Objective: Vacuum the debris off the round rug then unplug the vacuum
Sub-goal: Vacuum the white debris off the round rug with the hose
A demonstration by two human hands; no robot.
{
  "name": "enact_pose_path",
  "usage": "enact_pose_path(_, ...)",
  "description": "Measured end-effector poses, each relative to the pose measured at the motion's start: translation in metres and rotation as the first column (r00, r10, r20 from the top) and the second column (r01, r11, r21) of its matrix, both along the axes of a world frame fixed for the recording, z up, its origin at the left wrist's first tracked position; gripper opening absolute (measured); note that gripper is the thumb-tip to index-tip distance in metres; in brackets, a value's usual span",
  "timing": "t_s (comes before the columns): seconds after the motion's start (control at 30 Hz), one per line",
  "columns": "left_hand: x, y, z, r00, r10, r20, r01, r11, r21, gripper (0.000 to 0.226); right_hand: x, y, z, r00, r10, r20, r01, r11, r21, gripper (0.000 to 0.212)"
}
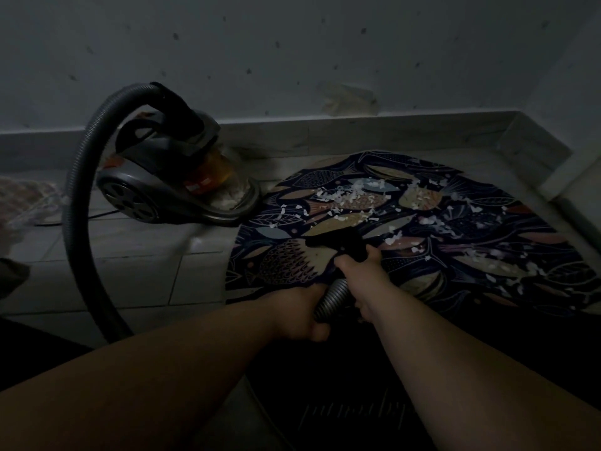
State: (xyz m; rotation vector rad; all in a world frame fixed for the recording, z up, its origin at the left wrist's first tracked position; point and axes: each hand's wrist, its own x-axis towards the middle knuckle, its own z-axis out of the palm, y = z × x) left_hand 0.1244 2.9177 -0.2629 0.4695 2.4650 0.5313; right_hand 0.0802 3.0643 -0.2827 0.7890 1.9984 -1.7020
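A round dark rug [455, 229] with a fish and leaf pattern lies on the tiled floor, strewn with white debris [354, 196] across its far and right parts. A grey canister vacuum [169, 183] sits just left of the rug, by the wall. Its ribbed hose [81, 196] arcs up and down to my hands. My right hand [361, 268] grips the black nozzle end [338, 242], which rests on the rug's near left part. My left hand [299, 317] holds the ribbed hose [328, 301] just behind it.
A grey wall with a pale skirting ledge [357, 131] runs behind the rug and turns at the right corner [533, 141]. A thin cord [100, 214] trails from the vacuum's rear. Crumpled plastic [29, 203] lies at far left. The room is dim.
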Motion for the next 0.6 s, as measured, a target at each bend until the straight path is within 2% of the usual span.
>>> enact_pose_path(0.23, -0.004, 0.038, 0.005, 0.995, -0.099, -0.021, 0.1, 0.992, 0.073, 0.061, 0.004, 0.038, 0.004, 0.988, -0.152, 0.036, 0.148, 0.986, 0.081, 0.075)
enact_pose_path(0.37, -0.008, 0.06, 0.003, 0.992, -0.123, -0.005, 0.122, 0.985, 0.119, 0.057, 0.007, 0.06, 0.001, 0.976, -0.215, 0.022, 0.213, 0.974, 0.077, 0.076)
enact_pose_path(0.6, -0.021, 0.077, -0.008, 0.987, -0.137, -0.086, 0.15, 0.973, 0.173, 0.061, -0.001, 0.078, -0.009, 0.967, -0.253, -0.014, 0.253, 0.967, 0.041, 0.077)
